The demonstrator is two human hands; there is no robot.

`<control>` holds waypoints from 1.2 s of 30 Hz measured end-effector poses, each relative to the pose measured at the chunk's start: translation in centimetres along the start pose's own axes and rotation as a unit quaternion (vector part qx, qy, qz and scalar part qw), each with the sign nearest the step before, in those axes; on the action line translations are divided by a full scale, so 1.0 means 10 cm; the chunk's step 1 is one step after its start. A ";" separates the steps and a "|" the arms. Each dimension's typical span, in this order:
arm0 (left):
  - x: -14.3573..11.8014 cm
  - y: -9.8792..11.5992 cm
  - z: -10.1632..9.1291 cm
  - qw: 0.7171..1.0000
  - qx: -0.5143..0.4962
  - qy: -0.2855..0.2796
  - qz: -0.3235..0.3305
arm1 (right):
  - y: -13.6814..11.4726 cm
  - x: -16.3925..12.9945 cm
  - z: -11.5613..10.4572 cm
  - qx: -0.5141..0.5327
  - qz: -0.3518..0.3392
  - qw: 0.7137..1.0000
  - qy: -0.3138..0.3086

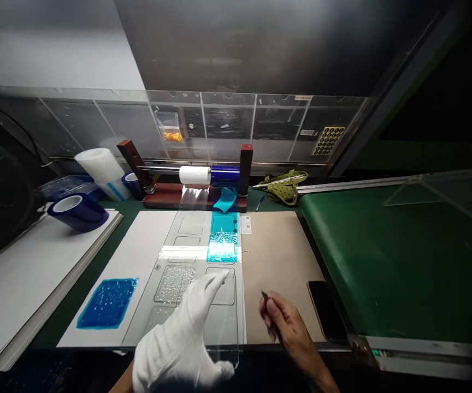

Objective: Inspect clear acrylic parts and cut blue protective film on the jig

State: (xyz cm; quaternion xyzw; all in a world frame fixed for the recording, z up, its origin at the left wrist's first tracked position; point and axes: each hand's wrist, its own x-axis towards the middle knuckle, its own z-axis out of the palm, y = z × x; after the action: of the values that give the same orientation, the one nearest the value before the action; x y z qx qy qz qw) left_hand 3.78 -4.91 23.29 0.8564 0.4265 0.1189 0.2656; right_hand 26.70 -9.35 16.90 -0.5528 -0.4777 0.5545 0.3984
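My left hand point(187, 333), in a white glove, grips a clear rectangular panel point(222, 335) between the fingertips at its far end and the thumb at its near end. Beneath it lies a larger transparent sheet point(146, 305) with dark outlined rectangles, on white paper. Bubbled clear film covers one outline point(174, 284). A bright teal film strip point(223, 240) runs down the sheet's right column from the rolls. My bare right hand point(287, 322) is closed around a thin dark tool, perhaps a blade point(264, 296), above brown board point(277, 256); most of it is hidden.
White point(195, 175) and blue point(225, 173) film rolls sit on a dark red wooden stand point(195, 195). Blue film point(108, 303) lies at left, near a blue tape roll point(78, 213) on stacked sheets. A phone point(326, 310) lies beside the green conveyor belt point(395, 262).
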 end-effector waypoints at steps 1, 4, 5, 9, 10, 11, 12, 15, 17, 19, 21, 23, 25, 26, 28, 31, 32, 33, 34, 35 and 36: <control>0.02 0.03 -0.06 1.000 -0.014 -0.019 -0.008 | -0.14 -0.07 0.08 0.004 -0.015 0.999 -0.033; 0.10 0.07 -0.20 0.996 -0.058 -0.061 -0.010 | -0.39 -0.19 0.23 -0.059 -0.060 0.995 -0.048; 0.12 0.08 -0.23 0.995 -0.068 -0.070 -0.005 | -0.41 -0.20 0.25 -0.081 -0.067 0.994 -0.041; 0.19 0.05 -0.28 0.992 -0.086 -0.088 0.007 | -0.40 -0.14 0.25 -0.124 -0.055 0.990 -0.043; 0.21 0.04 -0.29 0.992 -0.087 -0.091 0.008 | -0.39 -0.12 0.25 -0.132 -0.057 0.989 -0.045; 0.22 0.04 -0.30 0.992 -0.087 -0.092 0.010 | -0.39 -0.09 0.25 -0.136 -0.061 0.988 -0.045; 0.23 0.04 -0.31 0.992 -0.088 -0.093 0.012 | -0.39 -0.07 0.25 -0.138 -0.068 0.987 -0.043; 0.25 0.07 -0.33 0.991 -0.099 -0.093 0.015 | -0.40 -0.03 0.26 -0.130 -0.086 0.987 -0.038; 0.28 0.09 -0.34 0.989 -0.109 -0.095 0.022 | -0.39 -0.02 0.27 -0.128 -0.094 0.986 -0.039; 0.30 0.10 -0.34 0.988 -0.108 -0.099 0.041 | -0.36 -0.03 0.27 -0.139 -0.096 0.985 -0.043; 0.33 0.11 -0.34 0.988 -0.101 -0.104 0.057 | -0.31 -0.04 0.28 -0.145 -0.092 0.985 -0.032; 0.37 0.12 -0.35 0.988 -0.091 -0.113 0.059 | -0.25 -0.07 0.29 -0.133 -0.090 0.987 -0.010; 0.40 0.15 -0.36 0.987 -0.083 -0.122 0.059 | -0.19 -0.09 0.29 -0.113 -0.094 0.989 0.004; 0.42 0.16 -0.36 0.987 -0.079 -0.126 0.059 | -0.16 -0.10 0.29 -0.106 -0.098 0.990 0.004; 0.44 0.19 -0.37 0.987 -0.070 -0.131 0.054 | -0.14 -0.12 0.27 -0.101 -0.102 0.990 -0.003; 0.48 0.23 -0.37 0.987 -0.053 -0.139 0.055 | -0.12 -0.16 0.24 -0.098 -0.100 0.990 -0.010; 0.50 0.24 -0.36 0.987 -0.048 -0.142 0.060 | -0.10 -0.17 0.23 -0.098 -0.096 0.991 -0.008; 0.51 0.25 -0.36 0.986 -0.043 -0.144 0.066 | -0.08 -0.18 0.23 -0.097 -0.090 0.991 -0.002; 0.52 0.26 -0.35 0.986 -0.038 -0.144 0.072 | -0.05 -0.19 0.24 -0.095 -0.084 0.992 0.007; 0.53 0.27 -0.34 0.986 -0.033 -0.141 0.077 | -0.02 -0.21 0.25 -0.093 -0.081 0.992 0.017; 0.53 0.28 -0.33 0.987 -0.028 -0.138 0.082 | 0.01 -0.22 0.26 -0.092 -0.085 0.992 0.033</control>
State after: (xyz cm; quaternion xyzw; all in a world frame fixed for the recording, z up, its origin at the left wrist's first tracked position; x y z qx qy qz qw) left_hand 7.49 -0.95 27.44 0.8891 0.3103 0.0328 0.3348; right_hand 24.31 -11.78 17.17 -0.5624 -0.5588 0.4535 0.4071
